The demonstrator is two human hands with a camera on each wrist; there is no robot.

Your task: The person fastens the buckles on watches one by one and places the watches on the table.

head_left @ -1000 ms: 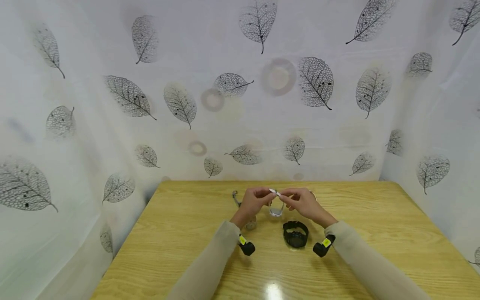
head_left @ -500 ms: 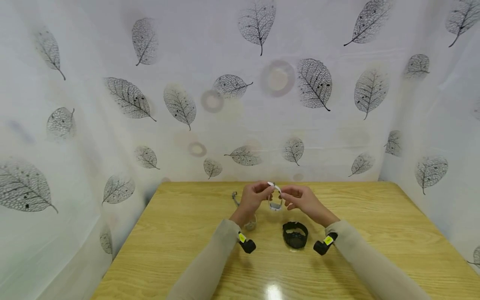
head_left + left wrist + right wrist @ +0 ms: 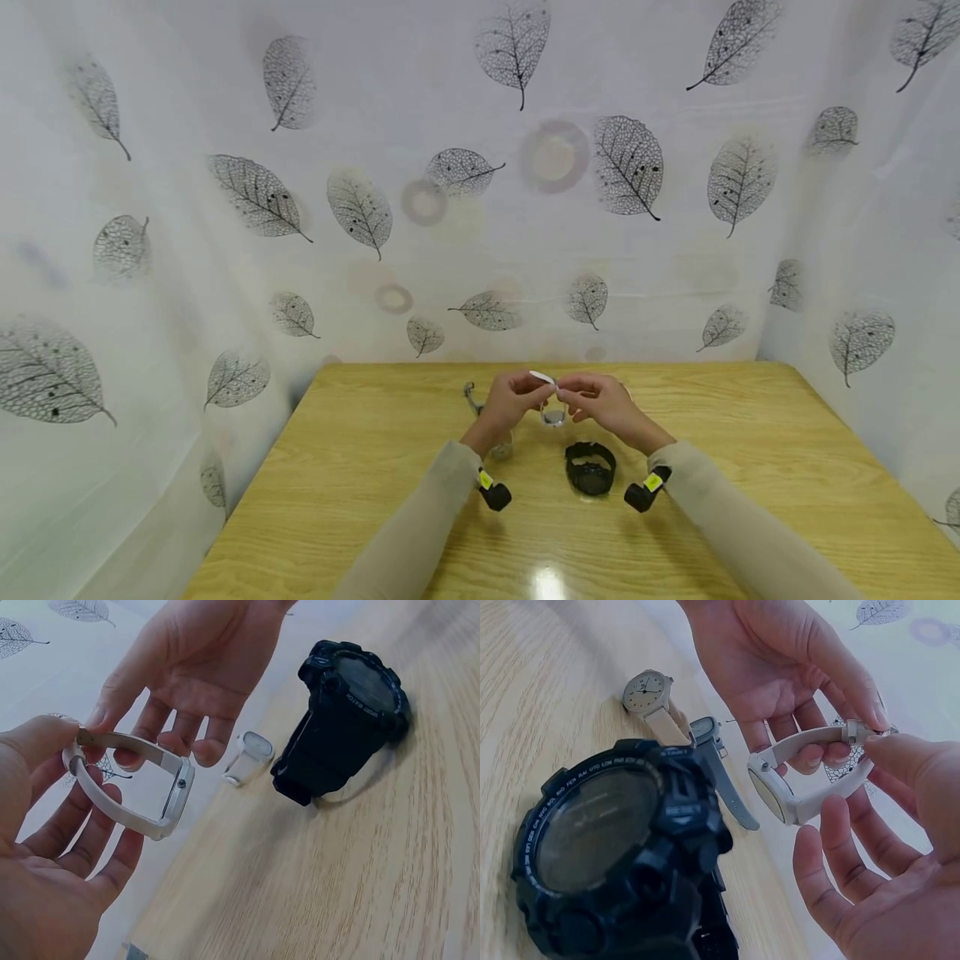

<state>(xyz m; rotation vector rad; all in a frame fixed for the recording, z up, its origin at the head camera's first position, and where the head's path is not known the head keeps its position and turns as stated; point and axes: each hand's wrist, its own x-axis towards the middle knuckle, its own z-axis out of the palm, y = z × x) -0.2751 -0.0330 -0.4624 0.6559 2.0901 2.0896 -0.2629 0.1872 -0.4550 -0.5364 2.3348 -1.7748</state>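
Observation:
Between both hands hangs a white wristwatch [image 3: 553,417], held above the table with its strap bent into a loop and its case [image 3: 178,796] at the bottom. The left hand [image 3: 504,408] pinches the strap near the metal buckle [image 3: 855,733] with thumb and forefinger. Meeting it there, the right hand [image 3: 606,407] pinches the strap at the same spot, its other fingers spread loosely below. The fingertips partly hide the buckle, so I cannot tell whether it is fastened. In front of the hands, a black sports watch [image 3: 591,472] stands on the table with its strap looped.
Beside the left hand lie a beige watch [image 3: 646,691] and a grey watch [image 3: 726,784]. Another white watch [image 3: 256,745] rests beyond the right hand. The wooden table [image 3: 337,500] backs onto a leaf-printed curtain [image 3: 405,275].
Half a second ago the right hand held the strap's right side, lower down. Its fingers have moved left to the buckle, and the strap's tip has tilted down.

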